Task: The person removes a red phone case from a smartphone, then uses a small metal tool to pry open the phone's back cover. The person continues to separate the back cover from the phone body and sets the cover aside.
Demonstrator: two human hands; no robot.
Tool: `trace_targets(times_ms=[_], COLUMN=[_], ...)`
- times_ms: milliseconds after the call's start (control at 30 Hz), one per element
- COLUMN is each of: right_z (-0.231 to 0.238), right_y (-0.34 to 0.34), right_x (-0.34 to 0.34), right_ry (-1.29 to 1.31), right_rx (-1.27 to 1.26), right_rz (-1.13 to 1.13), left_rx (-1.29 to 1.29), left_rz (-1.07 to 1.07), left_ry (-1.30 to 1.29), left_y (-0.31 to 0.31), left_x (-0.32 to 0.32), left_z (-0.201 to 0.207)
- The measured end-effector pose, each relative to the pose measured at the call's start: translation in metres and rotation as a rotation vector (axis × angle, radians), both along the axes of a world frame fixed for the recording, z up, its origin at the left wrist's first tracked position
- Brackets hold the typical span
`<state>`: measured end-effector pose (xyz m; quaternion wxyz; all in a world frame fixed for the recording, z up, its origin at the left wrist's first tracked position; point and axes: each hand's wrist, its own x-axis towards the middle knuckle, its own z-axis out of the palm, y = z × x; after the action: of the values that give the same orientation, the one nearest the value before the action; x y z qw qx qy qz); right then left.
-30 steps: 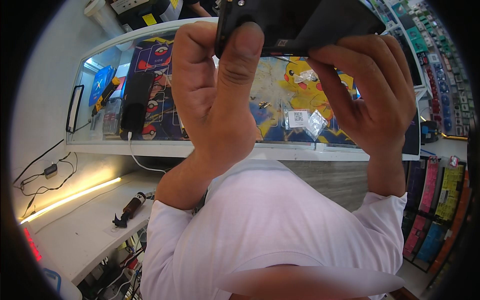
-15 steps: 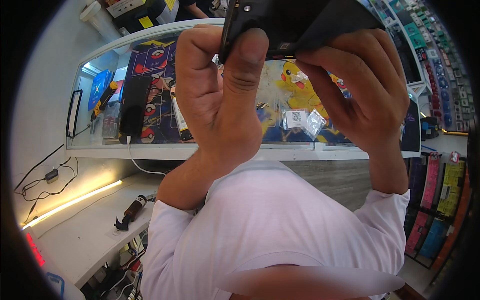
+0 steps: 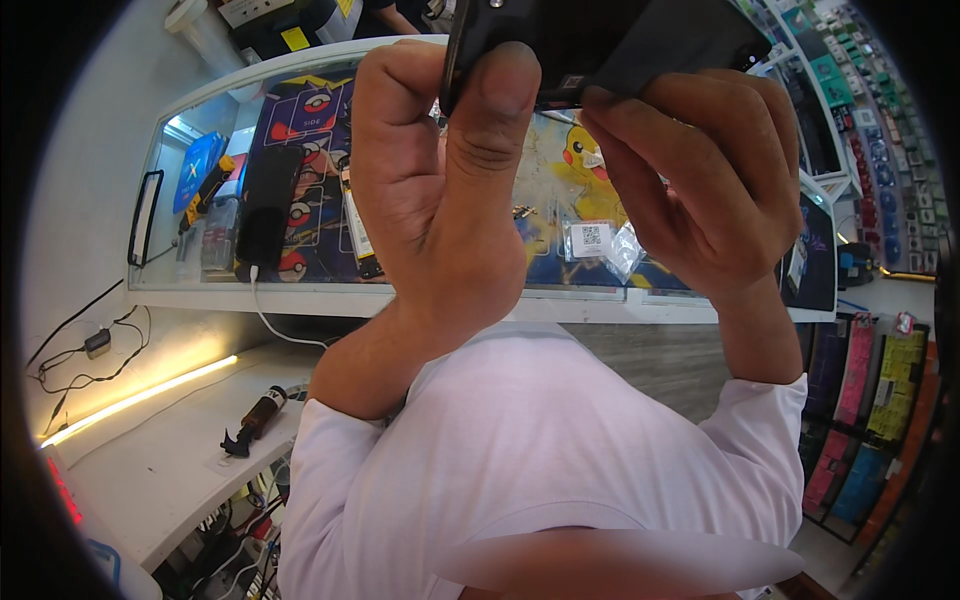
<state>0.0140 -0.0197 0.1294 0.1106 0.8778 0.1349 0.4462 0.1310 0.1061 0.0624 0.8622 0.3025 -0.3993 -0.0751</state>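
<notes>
High in front of me, my left hand [image 3: 450, 190] grips a black phone [image 3: 560, 35] by its left end, thumb pressed on the face toward me. A small square mark shows near the phone's lower edge. A dark, sheet-like film [image 3: 680, 40] lies slanted across the phone's right part. My right hand [image 3: 710, 180] has thumb and fingertips pinched together at the film's lower corner, by the phone's edge. The top of the phone is cut off by the picture's border, and the right fingertips partly hide the corner.
Below is a glass-topped counter [image 3: 330, 298] with a cartoon mat [image 3: 545, 185]. On it lie another black phone [image 3: 270, 205] on a white cable, an opened phone part [image 3: 358, 225], small screws [image 3: 524, 212] and clear bags [image 3: 625, 250]. A brown bottle [image 3: 262, 412] lies on the left shelf.
My right hand has shifted slightly left, its fingertips still at the film's corner. The phone has risen a little in the picture. My left hand keeps the same grip.
</notes>
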Motion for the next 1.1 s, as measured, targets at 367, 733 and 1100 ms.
trace_targets(times_ms=[367,733,1100], right_z=[0.001,0.007,0.015], right_y=[-0.001,0.005,0.028], right_x=[-0.003,-0.003,-0.013], right_ry=[0.063,0.153,0.336], right_rx=[0.142,0.254,0.773], right_rz=[-0.001,0.011,-0.096], left_rx=[0.052,0.073,0.041], left_rz=[0.053,0.065,0.115], left_ry=[0.021,0.01,-0.047], left_y=[0.0,0.002,-0.003], left_x=[0.009,0.011,0.002], left_z=[-0.003,-0.003,-0.001])
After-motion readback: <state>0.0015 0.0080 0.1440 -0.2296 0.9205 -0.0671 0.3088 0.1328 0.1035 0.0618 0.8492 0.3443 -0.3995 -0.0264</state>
